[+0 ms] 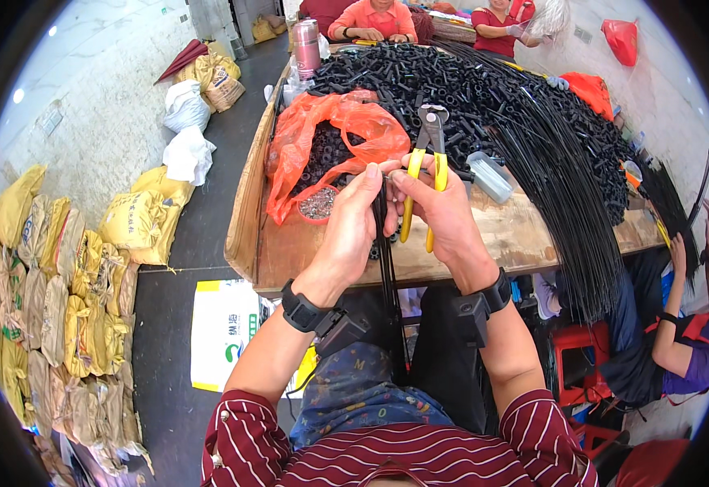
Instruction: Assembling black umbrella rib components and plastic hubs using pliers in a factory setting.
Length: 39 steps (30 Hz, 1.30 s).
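My left hand point(353, 213) is closed, pinching the upper end of thin black rods point(385, 272) that hang down past the table edge toward my lap. Close beside it, my right hand point(445, 213) is closed around pincers point(431, 134) with yellow handles, their metal jaws pointing away from me. The thumbs and fingertips of both hands meet at the top of the rods; anything small pinched between them is too small to make out. Just beyond my left hand lies an open red plastic bag point(289, 150) of black parts, with a dish of small metal pieces point(317, 204) beside it.
A heap of black tubular parts point(419, 77) covers the far part of the wooden table point(289, 264). Long black rods point(561, 203) spill over its right edge near a clear plastic box point(491, 177). Co-workers point(374, 23) sit around it. Stacked sacks point(86, 300) line the left wall.
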Available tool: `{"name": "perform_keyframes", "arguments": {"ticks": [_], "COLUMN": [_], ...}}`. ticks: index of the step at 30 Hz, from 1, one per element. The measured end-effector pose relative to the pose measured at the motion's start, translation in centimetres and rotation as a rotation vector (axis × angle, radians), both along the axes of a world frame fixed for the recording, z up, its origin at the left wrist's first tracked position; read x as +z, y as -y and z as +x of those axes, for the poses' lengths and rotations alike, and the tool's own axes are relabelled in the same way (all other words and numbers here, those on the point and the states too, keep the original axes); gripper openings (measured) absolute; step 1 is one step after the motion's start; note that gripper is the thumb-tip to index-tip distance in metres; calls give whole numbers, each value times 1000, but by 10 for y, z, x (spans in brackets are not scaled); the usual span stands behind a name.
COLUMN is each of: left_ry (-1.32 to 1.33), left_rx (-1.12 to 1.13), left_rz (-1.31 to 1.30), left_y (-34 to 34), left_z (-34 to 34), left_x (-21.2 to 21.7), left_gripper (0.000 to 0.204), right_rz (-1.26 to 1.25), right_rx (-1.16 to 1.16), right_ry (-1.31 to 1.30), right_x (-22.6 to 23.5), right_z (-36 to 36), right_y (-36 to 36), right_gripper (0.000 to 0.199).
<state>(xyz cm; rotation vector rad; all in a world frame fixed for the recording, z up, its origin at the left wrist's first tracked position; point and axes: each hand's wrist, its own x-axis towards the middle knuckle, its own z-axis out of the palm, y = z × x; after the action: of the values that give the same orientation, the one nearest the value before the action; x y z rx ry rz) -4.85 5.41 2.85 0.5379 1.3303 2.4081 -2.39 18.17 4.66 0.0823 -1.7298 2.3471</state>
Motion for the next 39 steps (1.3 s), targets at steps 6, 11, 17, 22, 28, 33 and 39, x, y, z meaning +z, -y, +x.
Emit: {"name": "perform_keyframes", "arguments": {"ticks": [6,11,17,22,28,33,39], "left_ry": [-25,-81,-44,19,-29,-32,-25], "left_rx": [10,-2,-194,-196,-153,-229,-179], "left_rz": [-3,-38,22,33,66,-8,-49], "left_y": [-1,1,9,8,12,9,9], "left_z": [1,1,-6,-6,-16,-16,-10], "left_x": [2,3,3,0,-13,-8,-3], "left_gripper": [46,47,50,51,45,41,40], "right_rz": [-60,102,443,670,784,976,936], "right_rx": [9,-45,-103,96,441,500,622], "right_ry": [8,-114,-259,-139,262,353,385], "right_x": [-1,-7,6,21,44,56,63], "right_z": [0,-3,-1,2,27,28,19], "right_y": [0,1,-10,-23,-52,-54,-62], "right_gripper": [15,16,16,22,28,29,31]}}
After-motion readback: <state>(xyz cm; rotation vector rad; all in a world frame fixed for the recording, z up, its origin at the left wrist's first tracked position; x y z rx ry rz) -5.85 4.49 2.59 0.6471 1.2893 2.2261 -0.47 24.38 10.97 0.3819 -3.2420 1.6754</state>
